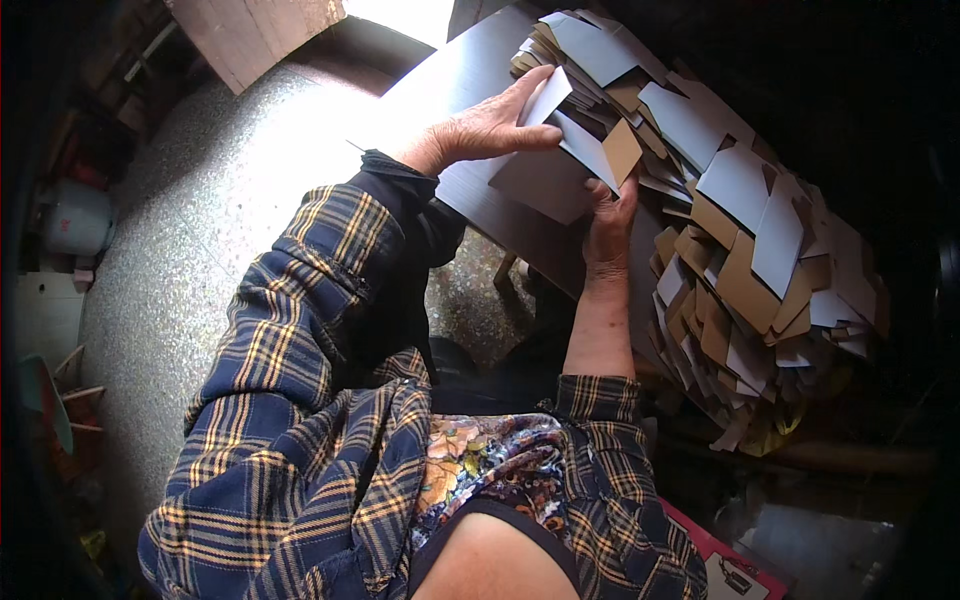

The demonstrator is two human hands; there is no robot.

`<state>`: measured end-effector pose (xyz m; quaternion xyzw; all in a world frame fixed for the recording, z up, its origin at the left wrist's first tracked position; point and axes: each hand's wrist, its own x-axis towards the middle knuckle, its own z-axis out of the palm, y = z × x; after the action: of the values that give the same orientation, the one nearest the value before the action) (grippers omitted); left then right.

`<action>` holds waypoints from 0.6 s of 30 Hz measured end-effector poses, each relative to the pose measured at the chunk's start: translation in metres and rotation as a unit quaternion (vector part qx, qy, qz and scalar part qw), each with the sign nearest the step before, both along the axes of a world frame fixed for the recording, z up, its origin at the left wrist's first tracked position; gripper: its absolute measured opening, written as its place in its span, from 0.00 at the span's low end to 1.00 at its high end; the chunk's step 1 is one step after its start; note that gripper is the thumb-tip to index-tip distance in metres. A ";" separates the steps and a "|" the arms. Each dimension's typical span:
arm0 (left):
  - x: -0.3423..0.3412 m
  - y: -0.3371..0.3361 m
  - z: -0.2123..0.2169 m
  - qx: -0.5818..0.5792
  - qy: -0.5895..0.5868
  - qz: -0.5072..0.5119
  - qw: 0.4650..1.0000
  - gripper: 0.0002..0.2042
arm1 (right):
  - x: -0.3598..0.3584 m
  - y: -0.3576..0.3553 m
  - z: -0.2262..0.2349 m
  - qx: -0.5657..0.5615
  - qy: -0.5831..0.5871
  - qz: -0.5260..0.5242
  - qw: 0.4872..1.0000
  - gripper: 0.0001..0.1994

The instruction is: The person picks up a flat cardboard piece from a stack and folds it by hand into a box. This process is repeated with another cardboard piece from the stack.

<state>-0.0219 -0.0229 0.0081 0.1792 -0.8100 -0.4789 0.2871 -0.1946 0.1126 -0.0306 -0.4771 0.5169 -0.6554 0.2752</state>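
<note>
Left hand [490,127] and right hand [608,226] grip a white-and-brown cardboard carton [588,148] over the grey table [465,182], its flaps apart (folding seems unfinished); beside it, heaped cardboard pieces [738,188].

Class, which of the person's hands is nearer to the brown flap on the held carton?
Right. The right hand is just below the brown flap, close to its lower corner; the left hand is farther off, to the flap's left.

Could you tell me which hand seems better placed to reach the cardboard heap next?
Probably the right hand: it is nearer most of the heap; the left hand holds the card farther left.
</note>
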 end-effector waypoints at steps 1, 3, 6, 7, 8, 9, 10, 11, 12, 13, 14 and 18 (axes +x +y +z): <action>-0.001 0.000 0.000 -0.001 0.001 0.000 1.000 0.55 | -0.003 -0.001 -0.003 -0.001 0.001 0.000 1.000 0.44; -0.005 0.000 0.001 -0.068 -0.030 0.014 0.997 0.54 | -0.009 -0.003 -0.010 -0.002 -0.022 -0.009 1.000 0.43; -0.001 0.002 0.004 -0.066 -0.046 0.026 0.996 0.54 | -0.005 -0.005 -0.005 0.011 0.029 -0.013 0.999 0.44; 0.000 0.002 0.005 -0.065 -0.045 0.027 0.996 0.54 | -0.001 -0.005 0.000 0.012 0.030 -0.012 0.999 0.44; 0.001 0.002 0.006 -0.061 -0.046 0.024 0.997 0.54 | 0.003 -0.004 0.006 0.010 0.036 -0.016 0.999 0.44; 0.002 0.002 0.007 -0.056 -0.046 0.022 0.997 0.54 | 0.007 -0.004 0.011 0.009 0.041 -0.019 0.999 0.44; 0.001 0.002 0.009 -0.057 -0.045 0.020 0.997 0.54 | 0.006 -0.003 0.012 0.009 0.042 -0.021 0.999 0.44; 0.000 0.003 0.011 -0.043 -0.040 -0.009 0.998 0.55 | 0.005 -0.003 0.013 -0.014 0.079 -0.056 0.995 0.42; -0.001 0.003 0.013 -0.030 -0.035 -0.038 0.998 0.56 | 0.003 -0.003 0.014 -0.036 0.116 -0.092 0.988 0.40; 0.000 0.002 0.009 -0.030 -0.036 -0.035 0.998 0.56 | 0.005 -0.004 0.018 -0.037 0.115 -0.090 0.989 0.40; 0.001 0.001 0.005 -0.062 -0.047 -0.010 0.997 0.56 | 0.006 -0.006 0.023 -0.040 0.228 -0.145 0.962 0.38; 0.000 0.003 0.002 -0.105 -0.098 0.021 0.989 0.55 | 0.014 -0.002 0.043 -0.069 0.474 -0.283 0.831 0.33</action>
<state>-0.0224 -0.0197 0.0098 0.2114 -0.8760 -0.3652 0.2335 -0.1802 0.1107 0.0123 -0.5796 0.6499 -0.4320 -0.2347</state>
